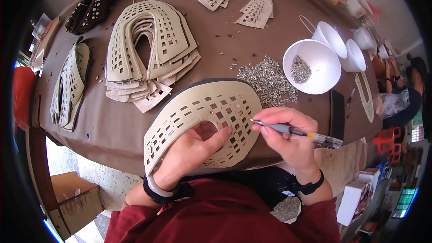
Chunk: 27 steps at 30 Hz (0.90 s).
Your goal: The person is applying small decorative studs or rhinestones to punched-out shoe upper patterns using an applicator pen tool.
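My left hand (188, 156) grips a beige, U-shaped shoe upper (246, 108) with rows of small square cutouts. Its thumb lies on the face of the piece and the other fingers go through the inner opening, partly hidden. In my right hand (290, 141) is a pen (325, 140) with a grey grip and a clear barrel. The pen tip points left, close to the upper's right edge; whether it touches cannot be told. A tiny shiny bit shows at the tip. Just beyond the upper lies a heap of small silvery metal pieces (265, 78).
A white bowl (325, 74) holds more metal pieces, with two white cups (330, 36) beside it. A stack of beige uppers (177, 36) stands at far left. More uppers (254, 6) lie at the back, a folded one (74, 81) at left. A dark strip (337, 114) lies right.
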### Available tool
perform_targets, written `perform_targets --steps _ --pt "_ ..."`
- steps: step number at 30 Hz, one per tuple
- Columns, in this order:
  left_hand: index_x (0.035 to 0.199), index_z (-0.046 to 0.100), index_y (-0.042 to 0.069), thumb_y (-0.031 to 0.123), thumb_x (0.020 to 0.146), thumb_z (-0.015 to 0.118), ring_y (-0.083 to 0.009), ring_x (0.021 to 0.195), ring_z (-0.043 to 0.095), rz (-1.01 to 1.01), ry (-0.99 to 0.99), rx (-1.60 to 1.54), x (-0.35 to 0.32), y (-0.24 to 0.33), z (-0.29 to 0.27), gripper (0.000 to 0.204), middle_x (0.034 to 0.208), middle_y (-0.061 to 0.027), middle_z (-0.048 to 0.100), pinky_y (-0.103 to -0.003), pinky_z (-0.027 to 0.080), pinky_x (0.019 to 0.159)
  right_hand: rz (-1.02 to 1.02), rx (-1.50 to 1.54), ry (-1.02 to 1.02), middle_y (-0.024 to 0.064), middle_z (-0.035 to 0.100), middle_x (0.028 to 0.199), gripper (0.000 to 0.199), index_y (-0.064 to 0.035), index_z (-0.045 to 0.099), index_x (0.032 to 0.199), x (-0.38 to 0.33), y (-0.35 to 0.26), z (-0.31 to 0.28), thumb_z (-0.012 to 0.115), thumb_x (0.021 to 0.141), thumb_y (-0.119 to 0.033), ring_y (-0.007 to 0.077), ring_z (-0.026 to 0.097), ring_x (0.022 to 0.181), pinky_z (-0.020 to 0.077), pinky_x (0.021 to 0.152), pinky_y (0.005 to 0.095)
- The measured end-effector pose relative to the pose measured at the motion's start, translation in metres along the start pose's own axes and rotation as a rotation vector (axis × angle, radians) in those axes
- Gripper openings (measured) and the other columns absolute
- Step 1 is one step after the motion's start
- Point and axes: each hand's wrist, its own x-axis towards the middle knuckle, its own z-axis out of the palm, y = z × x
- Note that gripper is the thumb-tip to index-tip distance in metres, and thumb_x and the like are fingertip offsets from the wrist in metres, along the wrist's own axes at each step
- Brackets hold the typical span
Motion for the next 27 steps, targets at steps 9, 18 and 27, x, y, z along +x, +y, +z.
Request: perform_targets --steps 9,18,27 --pt "0.109 0.064 0.001 0.018 0.087 0.070 -0.0095 0.069 0.061 -0.030 -0.070 0.050 -0.002 0.008 0.001 0.028 0.080 -0.0040 0.067 -0.025 0.048 0.061 0.002 -0.158 -0.064 0.0149 0.070 0.098 0.012 0.0031 0.067 0.094 0.012 0.001 0.021 0.066 0.083 0.005 0.0169 0.069 0.084 0.0559 0.078 0.0276" --pt "0.109 0.064 0.001 0.017 0.088 0.071 -0.0103 0.069 0.059 -0.054 -0.079 0.094 -0.001 0.001 0.001 0.028 0.080 -0.0046 0.067 -0.025 0.047 0.061 -0.066 -0.264 -0.052 0.0117 0.070 0.094 0.013 0.0006 0.067 0.094 0.015 0.002 0.023 0.070 0.081 0.000 0.0167 0.068 0.077 0.0554 0.068 0.0269" --pt "0.108 0.067 0.003 0.022 0.088 0.067 -0.0148 0.066 0.066 0.094 -0.035 0.229 -0.003 -0.007 0.005 0.027 0.078 -0.0068 0.070 -0.029 0.052 0.061 -0.060 -0.368 -0.119 0.0114 0.066 0.092 0.015 0.0002 0.066 0.095 0.015 -0.004 0.022 0.070 0.080 0.001 0.0213 0.066 0.073 0.0539 0.064 0.0286"
